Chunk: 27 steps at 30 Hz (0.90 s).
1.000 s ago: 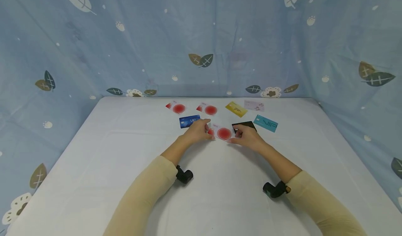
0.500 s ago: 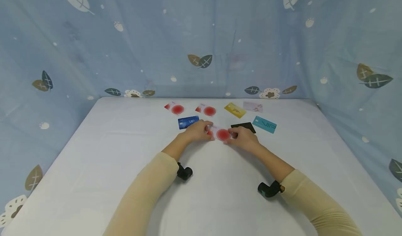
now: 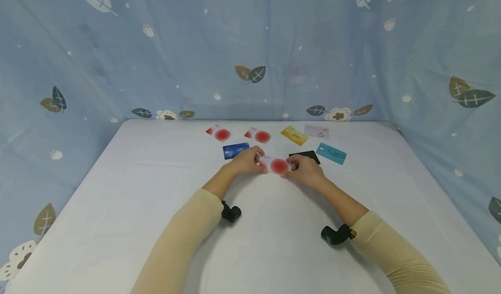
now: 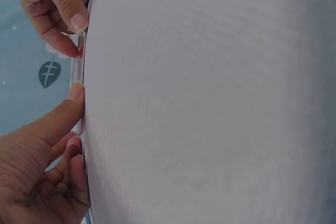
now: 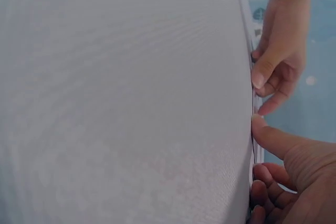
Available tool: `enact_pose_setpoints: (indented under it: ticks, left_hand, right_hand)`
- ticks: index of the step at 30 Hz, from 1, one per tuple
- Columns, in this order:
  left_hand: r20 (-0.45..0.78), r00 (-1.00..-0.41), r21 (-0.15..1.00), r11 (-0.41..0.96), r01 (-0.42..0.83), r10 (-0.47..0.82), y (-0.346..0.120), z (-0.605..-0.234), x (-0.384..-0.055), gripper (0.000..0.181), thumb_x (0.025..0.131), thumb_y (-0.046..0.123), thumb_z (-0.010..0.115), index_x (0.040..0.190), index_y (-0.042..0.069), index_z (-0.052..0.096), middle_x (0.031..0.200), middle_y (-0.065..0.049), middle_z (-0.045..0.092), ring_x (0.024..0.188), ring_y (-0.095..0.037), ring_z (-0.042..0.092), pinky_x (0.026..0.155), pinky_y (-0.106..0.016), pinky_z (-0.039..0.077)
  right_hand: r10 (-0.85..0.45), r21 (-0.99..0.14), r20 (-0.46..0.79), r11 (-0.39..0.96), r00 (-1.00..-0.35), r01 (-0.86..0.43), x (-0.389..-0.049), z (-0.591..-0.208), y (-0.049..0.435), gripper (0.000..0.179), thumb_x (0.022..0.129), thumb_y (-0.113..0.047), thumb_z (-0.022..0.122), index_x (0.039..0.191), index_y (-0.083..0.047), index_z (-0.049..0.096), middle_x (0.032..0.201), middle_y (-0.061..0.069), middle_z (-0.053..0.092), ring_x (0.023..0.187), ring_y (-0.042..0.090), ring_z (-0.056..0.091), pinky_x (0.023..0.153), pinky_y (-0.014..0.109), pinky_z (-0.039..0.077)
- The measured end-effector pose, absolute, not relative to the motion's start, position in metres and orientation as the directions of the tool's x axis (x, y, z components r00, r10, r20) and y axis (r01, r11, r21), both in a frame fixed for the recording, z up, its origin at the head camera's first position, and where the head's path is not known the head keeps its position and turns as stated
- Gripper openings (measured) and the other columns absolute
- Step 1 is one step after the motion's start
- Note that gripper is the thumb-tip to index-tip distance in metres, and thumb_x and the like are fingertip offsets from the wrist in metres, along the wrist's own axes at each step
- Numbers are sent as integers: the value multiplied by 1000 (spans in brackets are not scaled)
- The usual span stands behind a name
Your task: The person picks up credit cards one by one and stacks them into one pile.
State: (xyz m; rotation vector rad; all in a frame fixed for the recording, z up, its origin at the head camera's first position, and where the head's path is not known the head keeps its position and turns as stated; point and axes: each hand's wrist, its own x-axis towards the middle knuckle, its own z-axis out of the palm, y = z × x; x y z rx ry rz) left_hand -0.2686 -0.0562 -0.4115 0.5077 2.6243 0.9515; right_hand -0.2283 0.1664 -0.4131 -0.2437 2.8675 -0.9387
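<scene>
In the head view, a pale card with a red circle (image 3: 279, 166) lies on the white table between my hands. My left hand (image 3: 245, 161) holds its left end between thumb and fingers. At the right end, my right hand (image 3: 307, 170) does the same, partly covering a black card (image 3: 312, 155) behind it. Just beyond my left hand lies a blue VIP card (image 3: 234, 151), its lower right corner hidden. Both wrist views look along the tabletop, with the left hand (image 4: 50, 163) and right hand (image 5: 302, 182) at the held card's thin edge.
Two matching red-circle cards (image 3: 222, 135) (image 3: 262, 136) lie at the back left. A yellow card (image 3: 294, 135), a pale pink card (image 3: 317, 131) and a teal VIP card (image 3: 331, 153) lie at the right. A blue patterned curtain (image 3: 188, 59) hangs behind the table (image 3: 117, 189).
My right hand has shifted slightly left, its fingers now closer on the card's right end. The held card lies a little more level. My left hand has barely moved.
</scene>
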Motion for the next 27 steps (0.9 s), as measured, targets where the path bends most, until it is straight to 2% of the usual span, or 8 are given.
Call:
enact_pose_setpoints:
  ticks: [16,23,27]
  left_hand:
    - [-129,-908,721,666,190,399,-58,-415,-266,49,74,16,81,114,3,55,93,-5,55,84,-17,51,76,-26,45]
    - [-118,-920,755,635,161,374,-58,-417,-263,54,75,13,80,120,5,50,95,-5,55,87,-18,51,77,-26,46]
    - [-90,-915,750,631,197,393,-59,-417,-262,58,75,14,80,126,8,52,93,-4,56,85,-18,51,76,-26,46]
  right_hand:
    - [-174,-618,-80,782,-982,-88,-229,-411,168,46,75,-29,79,112,-7,61,85,2,58,77,17,51,64,29,38]
    - [-169,-632,-75,770,-983,-85,-227,-411,168,52,75,-29,79,116,-7,58,92,4,58,85,19,52,71,31,41]
    - [-186,-660,-55,744,-981,-104,-229,-413,168,52,75,-23,80,117,-5,56,96,7,59,89,21,53,77,32,44]
